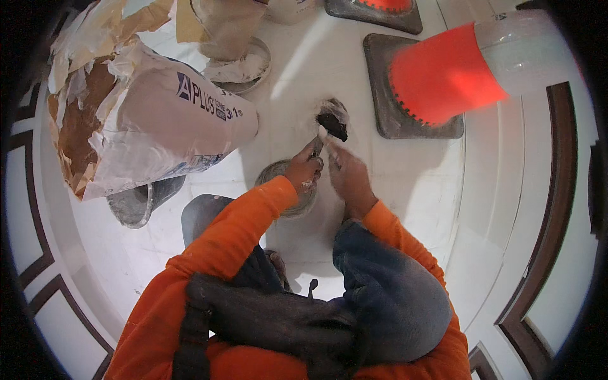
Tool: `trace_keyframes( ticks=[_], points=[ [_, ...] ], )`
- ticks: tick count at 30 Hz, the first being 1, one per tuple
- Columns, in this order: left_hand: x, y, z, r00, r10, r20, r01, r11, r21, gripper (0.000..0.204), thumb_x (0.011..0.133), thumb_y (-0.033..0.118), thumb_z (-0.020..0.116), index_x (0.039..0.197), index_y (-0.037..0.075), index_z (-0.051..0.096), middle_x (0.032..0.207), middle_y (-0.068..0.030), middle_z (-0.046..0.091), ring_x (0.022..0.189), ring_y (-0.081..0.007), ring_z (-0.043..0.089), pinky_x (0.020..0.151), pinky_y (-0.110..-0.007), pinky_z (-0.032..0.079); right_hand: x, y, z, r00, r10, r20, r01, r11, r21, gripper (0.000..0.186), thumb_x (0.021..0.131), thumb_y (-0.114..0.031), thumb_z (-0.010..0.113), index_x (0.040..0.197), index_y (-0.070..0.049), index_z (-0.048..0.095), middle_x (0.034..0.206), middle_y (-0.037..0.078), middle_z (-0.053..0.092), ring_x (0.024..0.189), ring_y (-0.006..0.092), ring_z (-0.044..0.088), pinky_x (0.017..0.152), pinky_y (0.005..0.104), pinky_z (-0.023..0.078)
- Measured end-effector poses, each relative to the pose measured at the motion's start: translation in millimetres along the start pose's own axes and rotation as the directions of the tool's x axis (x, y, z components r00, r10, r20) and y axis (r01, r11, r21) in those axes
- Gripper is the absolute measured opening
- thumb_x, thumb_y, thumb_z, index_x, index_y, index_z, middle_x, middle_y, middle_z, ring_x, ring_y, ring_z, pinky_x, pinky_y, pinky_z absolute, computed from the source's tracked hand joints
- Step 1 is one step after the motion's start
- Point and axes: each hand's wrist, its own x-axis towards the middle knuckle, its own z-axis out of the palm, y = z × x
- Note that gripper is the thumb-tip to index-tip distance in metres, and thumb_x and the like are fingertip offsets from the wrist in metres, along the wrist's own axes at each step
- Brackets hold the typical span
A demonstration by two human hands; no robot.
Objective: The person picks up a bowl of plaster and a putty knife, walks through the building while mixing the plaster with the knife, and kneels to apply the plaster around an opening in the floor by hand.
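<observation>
In front of me, low over the white floor, my left hand [305,170] is closed round the handle of a small hand tool. A black, flat-looking head [333,126] lies just beyond the handle, with whitish residue beside it. Whether it belongs to the same tool is unclear. My right hand [349,176] is close on the right, its fingers curled toward the tool and slightly blurred. What that hand grips, if anything, is hidden. Partly under my left hand and forearm is a round container [303,201] with a pale, dusty rim.
A large torn paper bag [171,120] stands at the left, above a tipped dusty bucket [136,204]. Behind it sits a round tub [256,66] with white material. An orange traffic cone [443,76] on a black base is at right. Dark-trimmed white panels [560,158] line the sides.
</observation>
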Motion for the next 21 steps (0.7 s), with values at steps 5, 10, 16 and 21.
trace_keyframes(
  ticks=[5, 10, 16, 21],
  points=[
    [-1.4, 3.2, 4.7, 0.992, 0.122, -0.028, -0.118, 0.986, 0.118, 0.067, 0.088, 0.01, 0.052, 0.152, 0.02, 0.036, 0.078, -0.0006, 0.053, 0.06, -0.0102, 0.046, 0.053, -0.027, 0.042, 14.1, 0.3, -10.9, 0.991, 0.099, -0.089, -0.099, 0.995, 0.011, 0.034, 0.093, -0.016, 0.056, 0.124, -0.002, 0.061, 0.094, 0.026, 0.068, 0.092, 0.0455, 0.064, 0.078, 0.0488, 0.05],
    [11.5, -4.6, -5.7, 0.99, 0.134, -0.039, -0.119, 0.959, 0.256, 0.067, 0.087, 0.01, 0.053, 0.151, 0.019, 0.039, 0.081, -0.004, 0.057, 0.065, -0.0121, 0.051, 0.058, -0.028, 0.046, 16.2, 0.6, -6.7, 0.981, 0.18, -0.079, -0.168, 0.977, 0.132, 0.033, 0.091, -0.016, 0.054, 0.119, 0.001, 0.062, 0.091, 0.026, 0.068, 0.089, 0.0437, 0.066, 0.075, 0.0451, 0.051],
    [11.9, -9.6, -1.2, 0.982, 0.182, -0.048, -0.159, 0.94, 0.302, 0.067, 0.086, 0.007, 0.052, 0.151, 0.018, 0.039, 0.085, -0.0053, 0.059, 0.066, -0.0125, 0.053, 0.061, -0.028, 0.047, 13.1, 13.0, 0.8, 0.974, 0.199, -0.108, -0.171, 0.959, 0.225, 0.027, 0.089, -0.014, 0.055, 0.108, 0.003, 0.064, 0.084, 0.023, 0.067, 0.073, 0.0335, 0.066, 0.069, 0.04, 0.05],
    [12.3, -7.0, -9.7, 0.994, 0.102, -0.031, -0.095, 0.981, 0.169, 0.067, 0.087, 0.006, 0.05, 0.152, 0.018, 0.038, 0.084, -0.0042, 0.058, 0.066, -0.0122, 0.05, 0.061, -0.027, 0.046, 20.0, -1.6, 2.2, 0.95, 0.311, -0.039, -0.298, 0.935, 0.193, 0.025, 0.088, -0.014, 0.056, 0.104, 0.005, 0.063, 0.083, 0.027, 0.065, 0.075, 0.0399, 0.065, 0.069, 0.0418, 0.05]
  ],
)
